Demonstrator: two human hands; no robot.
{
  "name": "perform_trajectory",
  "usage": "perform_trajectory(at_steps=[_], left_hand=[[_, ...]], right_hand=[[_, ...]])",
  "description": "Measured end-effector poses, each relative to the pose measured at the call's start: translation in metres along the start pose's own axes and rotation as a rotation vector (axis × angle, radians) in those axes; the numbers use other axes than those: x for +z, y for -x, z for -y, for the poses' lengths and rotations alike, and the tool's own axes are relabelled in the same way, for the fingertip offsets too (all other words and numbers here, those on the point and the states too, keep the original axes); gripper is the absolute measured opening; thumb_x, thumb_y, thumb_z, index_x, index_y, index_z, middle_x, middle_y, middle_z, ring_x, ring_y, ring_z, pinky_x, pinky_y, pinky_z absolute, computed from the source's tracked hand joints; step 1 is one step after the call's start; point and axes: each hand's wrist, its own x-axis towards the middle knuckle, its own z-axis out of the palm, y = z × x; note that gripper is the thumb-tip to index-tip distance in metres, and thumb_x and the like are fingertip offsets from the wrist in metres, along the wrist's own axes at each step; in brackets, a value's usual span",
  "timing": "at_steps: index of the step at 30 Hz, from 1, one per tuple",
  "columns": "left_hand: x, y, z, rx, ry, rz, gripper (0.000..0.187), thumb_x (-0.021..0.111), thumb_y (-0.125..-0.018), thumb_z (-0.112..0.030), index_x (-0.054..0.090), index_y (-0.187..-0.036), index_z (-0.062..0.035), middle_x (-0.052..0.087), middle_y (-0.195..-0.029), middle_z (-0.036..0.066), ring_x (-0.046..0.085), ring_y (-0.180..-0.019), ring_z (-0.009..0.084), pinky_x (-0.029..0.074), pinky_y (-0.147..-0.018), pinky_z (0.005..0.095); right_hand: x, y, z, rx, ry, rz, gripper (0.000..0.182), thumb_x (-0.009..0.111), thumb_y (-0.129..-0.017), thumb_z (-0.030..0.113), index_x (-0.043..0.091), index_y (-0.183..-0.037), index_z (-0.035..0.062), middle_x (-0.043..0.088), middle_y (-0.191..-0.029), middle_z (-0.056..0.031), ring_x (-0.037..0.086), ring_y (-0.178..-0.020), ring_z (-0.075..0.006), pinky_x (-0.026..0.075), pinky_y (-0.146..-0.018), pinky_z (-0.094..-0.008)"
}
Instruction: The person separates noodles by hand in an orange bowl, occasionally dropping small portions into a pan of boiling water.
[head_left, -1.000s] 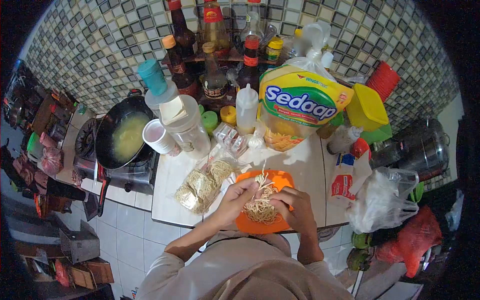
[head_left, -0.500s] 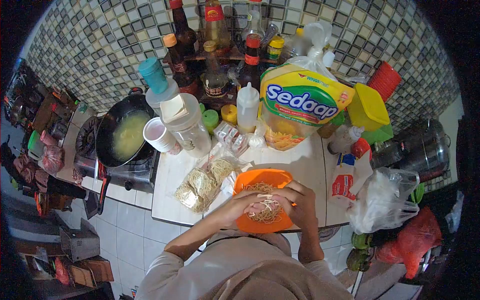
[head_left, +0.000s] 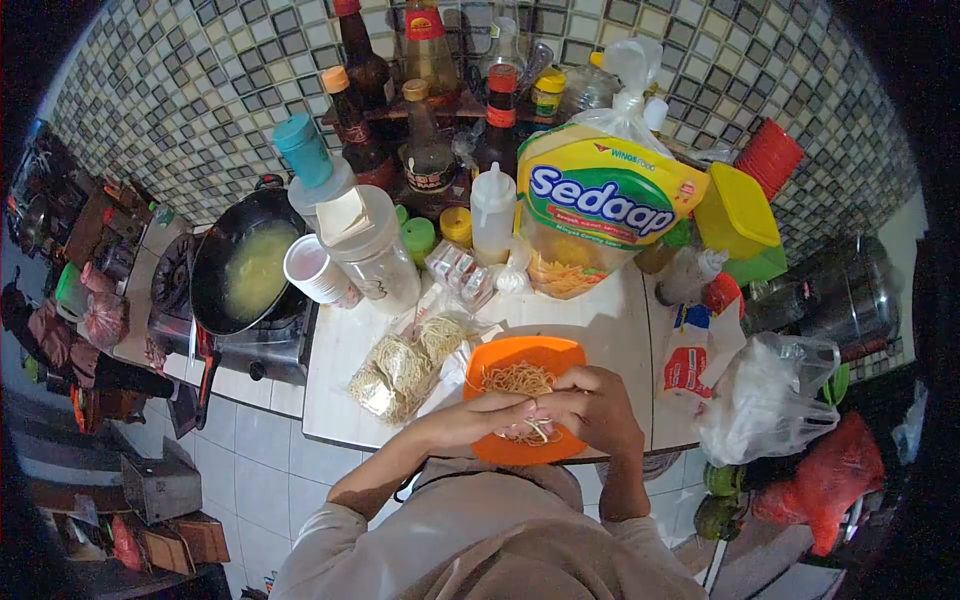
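An orange bowl (head_left: 478, 375) at the counter's front edge holds brown cooked noodles (head_left: 518, 378). My left hand (head_left: 490, 412) reaches over its left side, fingers pointing right and closed. From the right comes my right hand (head_left: 598, 408), fingers curled and pinched against the left fingertips. Pale thin strips (head_left: 535, 432) hang out under the joined fingers, low in the bowl; their kind does not show. Left of the bowl lies a clear plastic bag of dry noodle coils (head_left: 400, 370).
A black wok (head_left: 212, 285) with yellowish liquid sits on the stove at left. Behind the bowl stand a squeeze bottle (head_left: 492, 215), a clear jar (head_left: 375, 250), stacked cups (head_left: 318, 270) and a large Sedaap pouch (head_left: 600, 205). A white plastic bag (head_left: 765, 410) lies at right.
My hands have come closer together, and my left fingers now lie straighter across the bowl. The pale strips, spread over the fingers before, now show mostly beneath them.
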Motion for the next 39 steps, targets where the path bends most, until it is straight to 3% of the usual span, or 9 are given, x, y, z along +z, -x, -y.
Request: perform_trajectory(at_steps=[2, 8, 10, 16, 20, 26, 28, 32, 39], left_hand=[[-0.001, 0.001, 0.001, -0.034, 0.013, 0.025, 0.045, 0.034, -0.092, -0.036, 0.047, -0.117, -0.0013, 0.053, -0.103, 0.004, 0.047, -0.094, 0.0104, 0.037, -0.083, 0.0241], [-0.005, 0.003, 0.000, 0.068, 0.176, 0.022, 0.032, 0.042, -0.090, -0.031, 0.052, -0.095, -0.0018, 0.050, -0.083, 0.001, 0.047, -0.080, 0.0104, 0.039, -0.071, 0.0236], [-0.003, 0.002, 0.002, 0.203, 0.500, -0.100, 0.025, 0.043, -0.090, -0.027, 0.050, -0.092, -0.0037, 0.049, -0.083, 0.001, 0.047, -0.076, 0.0098, 0.039, -0.067, 0.0233], [0.005, -0.001, -0.008, 0.395, 0.515, -0.486, 0.022, 0.038, -0.092, -0.024, 0.046, -0.087, -0.0038, 0.043, -0.075, 0.000, 0.039, -0.067, 0.0070, 0.035, -0.062, 0.0206], [0.000, -0.007, 0.002, 0.492, 0.626, -0.472, 0.021, 0.038, -0.092, -0.022, 0.046, -0.085, -0.0039, 0.044, -0.076, 0.000, 0.040, -0.068, 0.0071, 0.036, -0.063, 0.0204], [0.007, -0.009, 0.007, 0.465, 0.029, -0.753, 0.016, 0.041, -0.090, -0.014, 0.048, -0.083, -0.0020, 0.050, -0.073, 0.004, 0.048, -0.065, 0.0111, 0.038, -0.057, 0.0254], [0.009, -0.006, 0.002, 0.405, -0.490, -0.742, 0.014, 0.043, -0.089, -0.012, 0.049, -0.083, -0.0003, 0.050, -0.067, 0.010, 0.050, -0.058, 0.0178, 0.039, -0.054, 0.0302], [0.008, -0.014, 0.011, 0.509, -0.764, -0.724, 0.013, 0.045, -0.086, -0.012, 0.050, -0.085, 0.0008, 0.052, -0.069, 0.018, 0.053, -0.064, 0.0339, 0.041, -0.056, 0.0368], [0.004, -0.009, 0.017, 0.381, -0.534, -0.358, 0.024, 0.039, -0.090, -0.019, 0.052, -0.089, 0.0011, 0.055, -0.076, 0.013, 0.055, -0.074, 0.0270, 0.041, -0.066, 0.0333]], right_hand=[[0.000, -0.002, 0.002, -0.002, -0.088, -0.072, 0.012, 0.065, -0.068, 0.020, 0.066, -0.079, 0.0167, 0.058, -0.070, -0.0016, 0.057, -0.062, -0.0178, 0.045, -0.053, -0.0306], [0.008, -0.001, -0.004, 0.150, -0.176, -0.130, 0.013, 0.062, -0.071, 0.018, 0.064, -0.082, 0.0101, 0.059, -0.073, -0.0057, 0.058, -0.065, -0.0222, 0.045, -0.057, -0.0314], [0.011, -0.001, -0.005, 0.185, -0.195, -0.133, 0.014, 0.061, -0.073, 0.017, 0.064, -0.084, 0.0081, 0.059, -0.074, -0.0073, 0.058, -0.066, -0.0238, 0.046, -0.059, -0.0321], [0.022, -0.002, 0.005, 0.271, -0.323, -0.061, 0.016, 0.056, -0.079, 0.013, 0.058, -0.091, 0.0035, 0.059, -0.082, -0.0115, 0.058, -0.074, -0.0273, 0.046, -0.065, -0.0337], [0.043, 0.000, 0.004, 0.120, -0.362, -0.121, 0.017, 0.055, -0.080, 0.010, 0.056, -0.094, 0.0010, 0.056, -0.083, -0.0139, 0.057, -0.071, -0.0278, 0.044, -0.061, -0.0324], [0.040, -0.002, 0.023, 0.133, -0.219, -0.109, 0.019, 0.056, -0.079, 0.014, 0.056, -0.094, 0.0022, 0.057, -0.089, -0.0135, 0.057, -0.075, -0.0304, 0.045, -0.064, -0.0345], [0.034, -0.002, 0.023, 0.123, -0.156, -0.058, 0.019, 0.057, -0.078, 0.014, 0.057, -0.094, 0.0026, 0.057, -0.088, -0.0131, 0.057, -0.074, -0.0299, 0.045, -0.062, -0.0345], [0.030, 0.000, 0.020, 0.066, -0.064, -0.095, 0.017, 0.060, -0.076, 0.017, 0.060, -0.088, 0.0040, 0.059, -0.079, -0.0106, 0.058, -0.064, -0.0280, 0.046, -0.056, -0.0339], [0.010, -0.004, 0.020, 0.138, -0.028, -0.076, 0.013, 0.068, -0.069, 0.018, 0.062, -0.074, 0.0068, 0.055, -0.062, -0.0056, 0.053, -0.050, -0.0203, 0.041, -0.046, -0.0290]])
